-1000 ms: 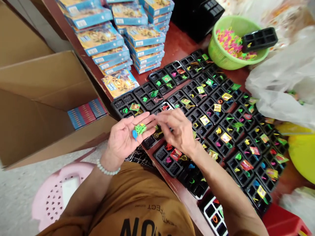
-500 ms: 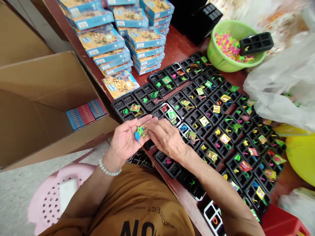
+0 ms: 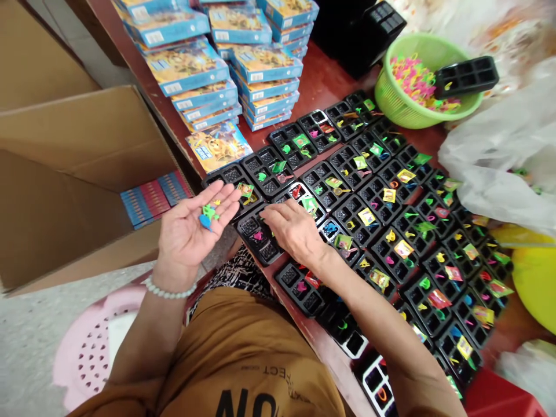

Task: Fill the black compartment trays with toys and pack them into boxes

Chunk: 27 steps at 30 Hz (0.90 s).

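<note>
My left hand (image 3: 186,229) is palm up with its fingers stretched out, holding several small plastic toys (image 3: 210,214) in blue, green and yellow. Over a black compartment tray (image 3: 267,255) near the table edge is my right hand (image 3: 299,229). Its fingers are bent together and point down into the tray; whatever they pinch is hidden. A pink piece (image 3: 258,236) lies in one compartment of that tray. Behind my right fingers is another black tray with a green packet (image 3: 310,204) and a red piece (image 3: 296,190).
Rows of similar trays (image 3: 373,208) cover the red table. Stacked blue boxes (image 3: 264,69) stand at the back, near a green basket (image 3: 408,110) of small toys with a black tray on it. A cardboard box (image 3: 87,133) and a pink stool (image 3: 93,347) are at left.
My hands have parted. The left moved left and down with the toys in its palm; the right came away from the palm to the tray near the table edge.
</note>
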Motion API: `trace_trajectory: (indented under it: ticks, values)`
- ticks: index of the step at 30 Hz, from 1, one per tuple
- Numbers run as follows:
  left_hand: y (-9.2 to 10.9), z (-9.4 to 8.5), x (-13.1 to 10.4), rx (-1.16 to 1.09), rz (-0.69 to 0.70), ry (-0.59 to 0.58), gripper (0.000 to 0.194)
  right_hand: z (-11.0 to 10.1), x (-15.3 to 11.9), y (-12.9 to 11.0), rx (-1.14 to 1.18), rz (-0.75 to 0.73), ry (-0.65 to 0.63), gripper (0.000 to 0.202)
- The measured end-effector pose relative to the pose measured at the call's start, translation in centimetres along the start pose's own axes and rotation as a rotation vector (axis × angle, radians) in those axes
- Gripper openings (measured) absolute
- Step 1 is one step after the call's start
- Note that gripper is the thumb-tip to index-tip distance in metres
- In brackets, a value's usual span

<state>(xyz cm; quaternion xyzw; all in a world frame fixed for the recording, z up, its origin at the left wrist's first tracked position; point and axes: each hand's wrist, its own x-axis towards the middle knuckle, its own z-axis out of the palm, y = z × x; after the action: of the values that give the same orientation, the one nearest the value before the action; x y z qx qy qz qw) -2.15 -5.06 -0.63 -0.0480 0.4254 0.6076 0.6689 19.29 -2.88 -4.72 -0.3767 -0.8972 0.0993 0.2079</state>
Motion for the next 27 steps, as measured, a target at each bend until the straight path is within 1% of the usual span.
trace_trajectory:
  ticks: [3,6,8,11,15,17,19,21,23,25,27]
  values:
    - [-0.8,0.3,-0.4,0.015,-0.057,-0.084,0.060,0.0,0.1,-1.7,-0.030,0.013,0.049,0.026]
    - [-1.8,0.6,-0.9,0.020,-0.113,-0.143,0.058,-0.7,0.4,-3.8,0.056,-0.076,0.100,0.028]
    - [-2.4,0.7,-1.2,0.027,-0.160,-0.165,0.058,-0.9,0.8,-5.1,0.104,-0.100,0.081,0.031]
    - [-2.9,0.5,-1.5,0.021,-0.203,-0.199,0.055,-0.8,1.5,-6.1,0.151,-0.011,0.025,0.028]
    - [-2.9,0.2,-1.5,-0.019,-0.217,-0.210,0.053,-0.7,2.3,-5.7,0.260,0.044,-0.011,0.025]
    - [-2.7,0.0,-1.3,-0.031,-0.230,-0.188,0.054,-0.7,2.7,-5.4,0.338,0.040,-0.028,0.023]
    - [-2.4,-0.1,-1.0,-0.046,-0.239,-0.170,0.054,-0.9,3.1,-5.3,0.405,0.020,-0.019,0.020]
    - [-2.2,-0.2,-0.7,-0.072,-0.231,-0.170,0.054,-1.2,3.4,-5.1,0.469,0.016,0.022,0.018]
    - [-1.9,-0.2,-0.5,-0.104,-0.194,-0.177,0.054,-1.4,3.8,-4.5,0.528,0.062,0.089,0.016]
    - [-1.7,-0.3,-0.4,-0.128,-0.153,-0.173,0.055,-1.4,4.6,-3.3,0.532,0.127,0.156,0.013]
    - [-1.5,-0.5,-0.3,-0.135,-0.133,-0.159,0.058,-0.9,5.9,-1.5,0.457,0.157,0.201,0.014]
